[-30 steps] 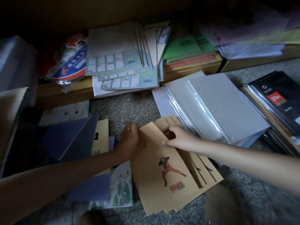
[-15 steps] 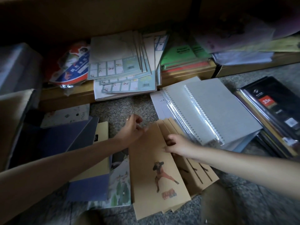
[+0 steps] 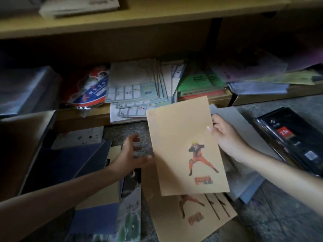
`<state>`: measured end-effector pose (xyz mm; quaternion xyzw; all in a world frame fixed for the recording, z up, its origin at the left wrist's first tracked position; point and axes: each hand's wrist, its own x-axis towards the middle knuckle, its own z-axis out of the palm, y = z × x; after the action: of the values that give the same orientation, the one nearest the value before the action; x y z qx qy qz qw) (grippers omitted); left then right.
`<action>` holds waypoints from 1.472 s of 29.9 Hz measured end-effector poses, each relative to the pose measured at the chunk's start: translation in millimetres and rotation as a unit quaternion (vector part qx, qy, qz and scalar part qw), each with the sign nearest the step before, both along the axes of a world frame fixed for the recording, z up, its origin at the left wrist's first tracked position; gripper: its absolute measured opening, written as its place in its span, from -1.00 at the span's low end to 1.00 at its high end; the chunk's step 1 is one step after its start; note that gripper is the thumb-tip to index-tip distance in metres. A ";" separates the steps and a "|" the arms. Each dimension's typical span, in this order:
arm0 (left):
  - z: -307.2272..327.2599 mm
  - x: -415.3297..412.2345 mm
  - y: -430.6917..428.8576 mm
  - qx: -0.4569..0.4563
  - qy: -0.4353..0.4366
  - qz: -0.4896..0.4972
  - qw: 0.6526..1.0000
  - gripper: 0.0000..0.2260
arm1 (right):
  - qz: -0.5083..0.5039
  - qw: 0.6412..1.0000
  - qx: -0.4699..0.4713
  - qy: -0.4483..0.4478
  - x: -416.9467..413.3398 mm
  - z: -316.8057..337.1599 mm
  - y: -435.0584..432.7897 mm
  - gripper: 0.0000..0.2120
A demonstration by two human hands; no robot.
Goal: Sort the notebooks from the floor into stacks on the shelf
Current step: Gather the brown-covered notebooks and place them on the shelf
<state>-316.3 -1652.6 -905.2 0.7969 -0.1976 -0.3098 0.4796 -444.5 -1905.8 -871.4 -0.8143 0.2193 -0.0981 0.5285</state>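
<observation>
Tan cartoon-figure notebook [image 3: 185, 145], raised and tilted, above a matching fanned pile [image 3: 192, 220]

Bare forearms [image 3: 61, 194] on both sides, uncovered up to the near edge of view. Thin ring [image 3: 123, 144], barely visible, on a finger of the left hand [image 3: 130, 154]. Longish, pale nail [image 3: 209, 128] on the thumb of the right hand [image 3: 225, 135].

I see speckled grey floor [image 3: 283, 222] at bottom right, low wooden shelf [image 3: 82, 117] across top, lower bay deep in shadow; light dim, brightest on upper board [image 3: 157, 18]
</observation>
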 end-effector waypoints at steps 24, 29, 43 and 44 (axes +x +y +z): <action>224.4 86.3 -39.1 -0.316 0.011 0.207 0.926 -0.73 | 0.140 0.969 0.112 -0.169 112.5 164.8 7.3 -0.73; 244.9 133.5 -27.0 -0.271 0.099 0.264 0.920 -0.89 | 0.094 0.967 0.195 -0.134 172.0 176.8 32.4 -0.71; 227.9 169.1 -4.4 -0.041 -0.387 0.246 0.888 -0.62 | 0.083 0.969 0.206 -0.112 246.7 191.3 69.5 -0.53; 225.7 168.8 -8.0 0.021 -0.489 0.183 0.853 -0.64 | 0.084 0.968 0.213 -0.108 251.0 193.8 69.5 -0.55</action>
<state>-147.5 -1660.6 -679.5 0.8772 -0.2508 0.2085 0.3524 -193.5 -1836.3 -677.6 -0.6834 0.1074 -0.0912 0.7164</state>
